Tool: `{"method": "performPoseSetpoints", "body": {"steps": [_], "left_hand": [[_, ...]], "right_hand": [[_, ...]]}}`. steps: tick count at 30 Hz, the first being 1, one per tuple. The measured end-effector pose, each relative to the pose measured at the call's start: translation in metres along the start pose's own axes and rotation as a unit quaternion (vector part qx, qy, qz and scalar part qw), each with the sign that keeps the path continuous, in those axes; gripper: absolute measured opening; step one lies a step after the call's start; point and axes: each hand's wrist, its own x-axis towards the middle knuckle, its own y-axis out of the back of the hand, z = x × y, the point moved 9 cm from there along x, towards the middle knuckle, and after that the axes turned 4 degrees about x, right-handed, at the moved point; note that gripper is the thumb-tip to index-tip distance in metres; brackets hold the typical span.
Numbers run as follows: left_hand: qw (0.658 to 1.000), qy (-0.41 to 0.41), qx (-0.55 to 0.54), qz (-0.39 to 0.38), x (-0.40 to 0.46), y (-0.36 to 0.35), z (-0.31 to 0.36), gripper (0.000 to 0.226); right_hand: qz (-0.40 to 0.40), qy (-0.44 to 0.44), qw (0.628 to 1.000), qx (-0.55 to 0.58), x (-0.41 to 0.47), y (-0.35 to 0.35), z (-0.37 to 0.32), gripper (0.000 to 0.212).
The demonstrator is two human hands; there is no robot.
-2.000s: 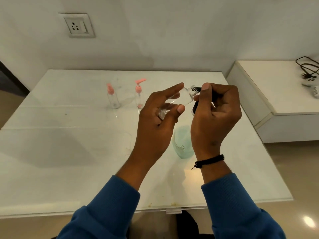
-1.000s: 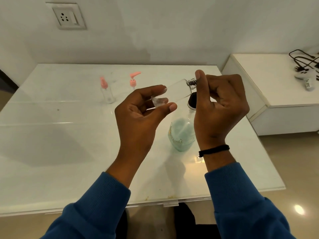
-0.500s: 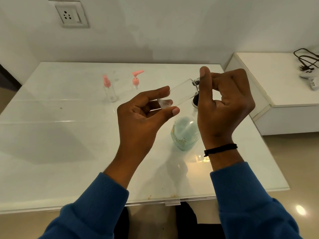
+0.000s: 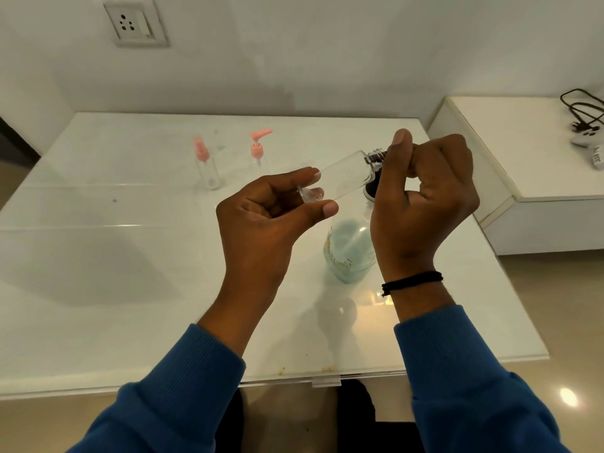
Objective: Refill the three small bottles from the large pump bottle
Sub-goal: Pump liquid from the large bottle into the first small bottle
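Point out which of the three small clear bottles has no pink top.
The small clear bottle held tilted in the left hand; its threaded neck is bare, while both standing on the white table carry pink tops.

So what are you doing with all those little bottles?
A person is refilling small bottles. The left hand holds a clear small bottle tilted on its side, and the right hand pinches at its threaded neck. It looks almost empty. The large bottle of blue liquid stands on the white table just below the hands. Two more small bottles with pink tops, a spray bottle and a pump bottle, wait at the back.
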Motion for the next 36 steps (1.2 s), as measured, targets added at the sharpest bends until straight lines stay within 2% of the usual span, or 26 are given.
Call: {"method": "performPoseSetpoints", "body": {"steps": [5,11,24,36], "left_hand": [[1.0,0.0,-0.009,0.002,0.0,-0.001,0.002,0.041],[0.999,0.016,-0.032,-0.001,-0.001,-0.001,-0.001,0.038],[0.999,0.024,-0.037,0.001,-0.003,-0.003,-0.003,0.043],[0.999,0.027,-0.034,0.003,-0.003,-0.002,-0.006,0.046]], "right_hand": [[0.001,0.012,1.0,-0.001,0.009,-0.002,-0.002,0.037],[0.004,-0.021,1.0,0.018,-0.003,0.001,0.005,0.035],[-0.002,-0.033,0.999,0.028,-0.002,-0.002,0.004,0.034],[-0.002,-0.022,1.0,0.018,-0.001,-0.002,0.007,0.034]]}}
